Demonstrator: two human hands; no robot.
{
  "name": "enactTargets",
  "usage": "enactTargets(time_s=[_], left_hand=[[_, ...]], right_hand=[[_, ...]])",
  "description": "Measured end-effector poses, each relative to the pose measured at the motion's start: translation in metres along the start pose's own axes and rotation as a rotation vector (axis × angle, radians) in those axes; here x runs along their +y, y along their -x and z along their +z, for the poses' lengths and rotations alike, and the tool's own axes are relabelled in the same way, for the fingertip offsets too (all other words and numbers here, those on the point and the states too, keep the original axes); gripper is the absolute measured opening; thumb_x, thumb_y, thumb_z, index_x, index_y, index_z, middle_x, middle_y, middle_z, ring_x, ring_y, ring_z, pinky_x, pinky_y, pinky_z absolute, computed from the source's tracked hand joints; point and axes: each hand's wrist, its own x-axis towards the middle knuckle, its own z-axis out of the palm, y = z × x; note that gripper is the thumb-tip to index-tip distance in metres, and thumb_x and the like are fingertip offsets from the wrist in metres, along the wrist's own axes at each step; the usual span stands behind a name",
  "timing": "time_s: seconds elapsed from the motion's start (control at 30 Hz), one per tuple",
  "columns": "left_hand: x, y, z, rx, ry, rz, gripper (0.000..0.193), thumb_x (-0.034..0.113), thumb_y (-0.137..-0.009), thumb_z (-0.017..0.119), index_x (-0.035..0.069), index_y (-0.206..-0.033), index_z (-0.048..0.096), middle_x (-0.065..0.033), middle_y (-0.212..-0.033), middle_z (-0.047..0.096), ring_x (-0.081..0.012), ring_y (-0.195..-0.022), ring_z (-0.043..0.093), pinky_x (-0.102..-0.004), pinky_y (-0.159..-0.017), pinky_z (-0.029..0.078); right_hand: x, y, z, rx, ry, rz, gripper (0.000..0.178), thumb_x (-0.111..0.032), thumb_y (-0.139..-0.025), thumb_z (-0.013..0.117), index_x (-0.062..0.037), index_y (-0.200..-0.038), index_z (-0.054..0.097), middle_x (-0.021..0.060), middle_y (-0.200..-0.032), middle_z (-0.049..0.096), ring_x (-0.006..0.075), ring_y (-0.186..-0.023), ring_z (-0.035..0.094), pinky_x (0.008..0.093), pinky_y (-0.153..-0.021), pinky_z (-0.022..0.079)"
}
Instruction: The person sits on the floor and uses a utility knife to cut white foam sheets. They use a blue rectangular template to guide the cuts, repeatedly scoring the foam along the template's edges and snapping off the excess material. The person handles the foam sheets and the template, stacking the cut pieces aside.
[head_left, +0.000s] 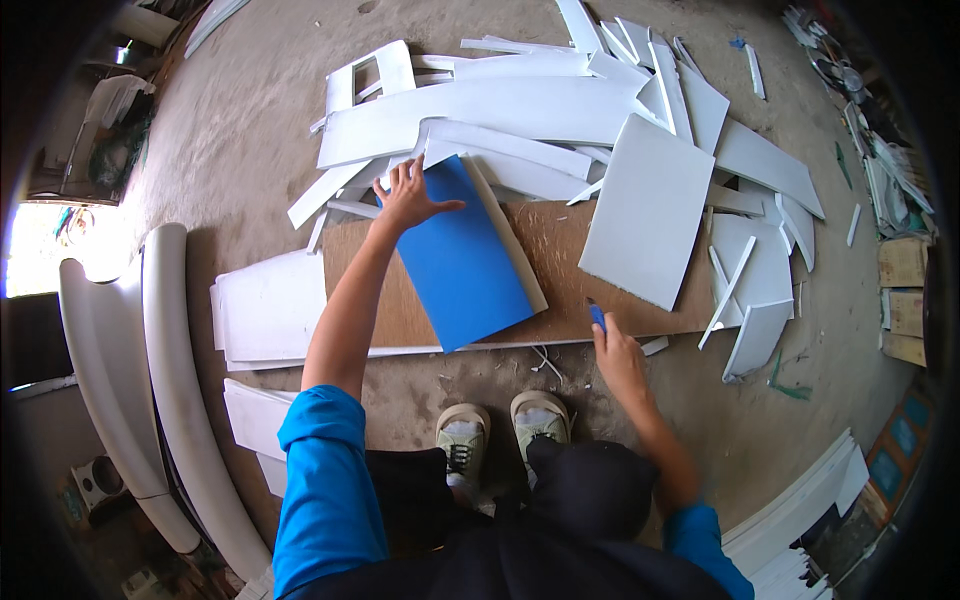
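My left hand [410,198] rests with fingers spread on the far left part of a blue rectangular sheet [462,265]. Under the sheet's right side shows the edge of a tan board [522,262]. Both lie slantwise on a long brown wooden board [360,285] on the floor. In my right hand [622,355] is a utility knife [597,316] with a blue handle, its tip pointing away from me. The knife is over the near edge of the wooden board, apart from the blue sheet. A white rectangular panel [655,210] lies to its far right.
A heap of white offcuts and strips [490,110] spreads behind the wooden board and to its right. White sheets [268,310] lie at its left. Large white rolls [172,370] stand farther left. My shoes [462,440] are on the floor just this side of the board.
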Motion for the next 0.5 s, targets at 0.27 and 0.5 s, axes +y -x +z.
enactTargets(time_s=[0.27, 0.5], left_hand=[[-0.007, -0.016, -0.021, -0.117, 0.041, 0.079, 0.100, 0.065, -0.044, 0.073, -0.001, -0.116, 0.050, -0.0205, -0.117, 0.049, -0.0274, -0.108, 0.050, -0.0454, -0.094, 0.036], [0.020, 0.012, -0.094, -0.026, 0.171, 0.268, 0.082, 0.050, -0.043, 0.082, -0.002, -0.100, 0.054, -0.0184, -0.075, 0.063, -0.0285, -0.070, 0.064, -0.0363, -0.069, 0.053]], right_hand=[[0.028, -0.019, 0.009, 0.040, -0.209, -0.036, 0.027, -0.026, -0.091, 0.044, -0.0006, -0.097, 0.049, 0.0228, -0.077, 0.059, 0.0401, -0.075, 0.057, 0.0473, -0.061, 0.043], [-0.037, -0.081, -0.039, -0.112, -0.754, -0.080, 0.043, -0.041, -0.081, 0.061, -0.0015, -0.094, 0.049, 0.0077, -0.072, 0.056, 0.0157, -0.067, 0.058, 0.0283, -0.062, 0.045]])
